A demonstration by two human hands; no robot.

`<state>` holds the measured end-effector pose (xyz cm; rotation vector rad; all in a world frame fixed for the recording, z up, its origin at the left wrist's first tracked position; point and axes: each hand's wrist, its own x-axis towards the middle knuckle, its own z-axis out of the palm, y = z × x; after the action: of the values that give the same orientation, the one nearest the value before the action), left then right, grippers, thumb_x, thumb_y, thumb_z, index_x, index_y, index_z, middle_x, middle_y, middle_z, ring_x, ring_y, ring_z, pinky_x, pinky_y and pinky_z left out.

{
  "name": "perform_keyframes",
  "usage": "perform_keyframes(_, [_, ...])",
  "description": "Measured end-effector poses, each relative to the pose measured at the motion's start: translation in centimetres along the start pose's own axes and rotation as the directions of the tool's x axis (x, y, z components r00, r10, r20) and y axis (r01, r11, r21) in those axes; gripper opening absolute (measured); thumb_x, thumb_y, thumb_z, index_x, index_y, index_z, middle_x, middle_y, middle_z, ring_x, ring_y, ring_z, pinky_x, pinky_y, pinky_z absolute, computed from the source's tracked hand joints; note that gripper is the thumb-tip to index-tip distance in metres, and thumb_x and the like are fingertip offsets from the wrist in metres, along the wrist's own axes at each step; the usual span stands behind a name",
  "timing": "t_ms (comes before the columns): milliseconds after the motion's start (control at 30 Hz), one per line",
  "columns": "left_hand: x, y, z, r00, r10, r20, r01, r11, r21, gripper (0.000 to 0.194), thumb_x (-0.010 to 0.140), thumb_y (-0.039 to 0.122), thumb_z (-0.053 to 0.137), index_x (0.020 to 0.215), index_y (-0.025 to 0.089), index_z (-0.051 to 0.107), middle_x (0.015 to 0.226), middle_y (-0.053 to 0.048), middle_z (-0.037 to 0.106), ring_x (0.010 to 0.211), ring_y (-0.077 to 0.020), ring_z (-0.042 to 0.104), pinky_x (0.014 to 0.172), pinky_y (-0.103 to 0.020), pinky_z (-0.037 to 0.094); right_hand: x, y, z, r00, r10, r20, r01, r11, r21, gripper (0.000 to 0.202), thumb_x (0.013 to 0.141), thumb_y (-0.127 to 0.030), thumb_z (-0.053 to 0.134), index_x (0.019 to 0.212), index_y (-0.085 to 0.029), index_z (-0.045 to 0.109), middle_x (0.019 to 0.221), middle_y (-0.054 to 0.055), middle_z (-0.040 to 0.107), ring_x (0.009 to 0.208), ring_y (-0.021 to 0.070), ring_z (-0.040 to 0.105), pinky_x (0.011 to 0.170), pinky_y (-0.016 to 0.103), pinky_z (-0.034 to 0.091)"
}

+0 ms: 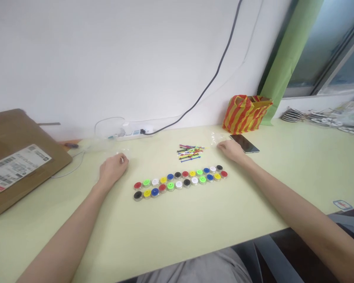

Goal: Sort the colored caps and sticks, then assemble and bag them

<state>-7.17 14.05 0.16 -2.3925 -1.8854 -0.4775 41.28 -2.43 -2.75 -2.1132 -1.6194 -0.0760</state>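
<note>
My left hand (112, 169) rests on the table with its fingers curled closed, and nothing shows between thumb and forefinger. Thin clear plastic (123, 151) lies just behind it. Across the table, my right hand (231, 149) lies with fingers bent together, beside another piece of clear plastic (214, 138); no held thing is visible. Between the hands stand two slanting rows of small round pieces (178, 184) with clear sides and red, green, white, yellow, blue or black tops. Behind the rows is a loose pile of thin coloured arrow-shaped sticks (190, 153).
A smartphone (244, 143) lies beyond my right hand, before a red-and-yellow striped bag (246, 114). A labelled cardboard package (23, 157) sits at left. A power strip (132, 133) with a black cable (205, 88) is by the wall. Flat discs (327, 120) lie far right.
</note>
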Motion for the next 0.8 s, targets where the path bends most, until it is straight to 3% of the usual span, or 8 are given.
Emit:
perform_keyframes(167, [-0.8, 1.4, -0.9, 0.994, 0.058, -0.088, -0.058, 0.998, -0.006, 0.030, 0.095, 0.033, 0.042, 0.103, 0.020, 0.068, 0.083, -0.009, 0.071, 0.080, -0.0280, 0.066, 0.066, -0.033, 0.042, -0.3, -2.1, -1.2, 0.974, 0.037, -0.225, -0.017, 0.996, 0.090, 0.039, 0.103, -0.030, 0.038, 0.107, -0.012, 0.073, 0.109, 0.016, 0.076, 0.104, 0.0293, 0.069, 0.090, 0.037, 0.050])
perform_keyframes(267, [-2.2, 4.1, -1.5, 0.960, 0.177, -0.218, -0.188, 0.982, -0.030, 0.032, 0.099, 0.030, 0.039, 0.118, 0.022, 0.064, 0.104, -0.008, 0.071, 0.097, -0.0258, 0.067, 0.084, -0.035, 0.048, -1.3, -4.7, -2.1, 0.932, 0.005, -0.363, 0.079, 0.973, 0.218, 0.043, 0.107, -0.035, 0.031, 0.114, -0.013, 0.068, 0.114, 0.014, 0.074, 0.105, 0.0243, 0.069, 0.091, 0.034, 0.052])
perform_keyframes(300, [-3.0, 5.3, -1.8, 0.889, 0.326, -0.320, -0.353, 0.935, -0.029, 0.032, 0.099, 0.030, 0.041, 0.122, 0.019, 0.062, 0.111, -0.011, 0.070, 0.102, -0.0263, 0.066, 0.089, -0.036, 0.048, -1.9, -5.9, -2.3, 0.908, -0.032, -0.417, 0.171, 0.939, 0.299, 0.041, 0.107, -0.036, 0.034, 0.112, -0.014, 0.067, 0.112, 0.013, 0.074, 0.103, 0.0239, 0.070, 0.089, 0.034, 0.053])
perform_keyframes(367, [-4.9, 7.9, -2.4, 0.687, 0.549, -0.477, -0.602, 0.797, 0.050, 0.040, 0.100, 0.032, 0.049, 0.135, 0.015, 0.055, 0.125, -0.017, 0.066, 0.116, -0.0305, 0.063, 0.097, -0.042, 0.048, -3.6, -8.7, -2.5, 0.853, -0.168, -0.495, 0.383, 0.845, 0.373, 0.032, 0.106, -0.035, 0.041, 0.107, -0.019, 0.068, 0.109, 0.011, 0.075, 0.101, 0.0237, 0.070, 0.088, 0.035, 0.054])
perform_keyframes(500, [-8.6, 12.4, -3.8, 0.403, 0.753, -0.520, -0.802, 0.564, 0.195, 0.064, 0.097, 0.030, 0.063, 0.152, 0.015, 0.036, 0.147, -0.020, 0.054, 0.138, -0.0318, 0.051, 0.112, -0.045, 0.042, -7.4, -14.3, -2.5, 0.675, -0.579, -0.457, 0.704, 0.690, 0.166, 0.025, 0.103, -0.016, 0.045, 0.113, -0.021, 0.067, 0.117, 0.012, 0.072, 0.112, 0.0233, 0.066, 0.093, 0.039, 0.053])
perform_keyframes(633, [-10.0, 13.4, -4.2, 0.261, 0.796, -0.546, -0.844, 0.463, 0.272, 0.032, 0.096, 0.015, 0.061, 0.128, 0.016, 0.058, 0.130, -0.015, 0.069, 0.129, -0.0295, 0.059, 0.110, -0.046, 0.042, -9.8, -17.2, -2.5, 0.505, -0.721, -0.475, 0.824, 0.566, 0.016, 0.025, 0.099, -0.008, 0.050, 0.117, -0.020, 0.064, 0.116, 0.012, 0.072, 0.110, 0.0221, 0.066, 0.092, 0.038, 0.053])
perform_keyframes(733, [-9.5, 12.5, -4.0, 0.213, 0.767, -0.605, -0.853, 0.448, 0.268, 0.011, 0.093, 0.011, 0.063, 0.100, 0.019, 0.064, 0.100, -0.006, 0.077, 0.108, -0.0259, 0.067, 0.091, -0.040, 0.047, -10.1, -17.1, -2.5, 0.483, -0.720, -0.498, 0.831, 0.556, 0.003, 0.026, 0.099, -0.016, 0.059, 0.125, -0.018, 0.059, 0.113, 0.014, 0.072, 0.109, 0.0230, 0.066, 0.091, 0.038, 0.054])
perform_keyframes(800, [-9.0, 12.0, -3.7, 0.224, 0.749, -0.624, -0.848, 0.465, 0.255, 0.011, 0.092, 0.010, 0.065, 0.093, 0.021, 0.064, 0.092, -0.003, 0.077, 0.100, -0.0234, 0.067, 0.084, -0.037, 0.046, -9.7, -16.4, -2.4, 0.499, -0.707, -0.501, 0.817, 0.577, 0.000, 0.025, 0.099, -0.021, 0.062, 0.124, -0.018, 0.059, 0.111, 0.013, 0.072, 0.107, 0.0232, 0.066, 0.089, 0.038, 0.054])
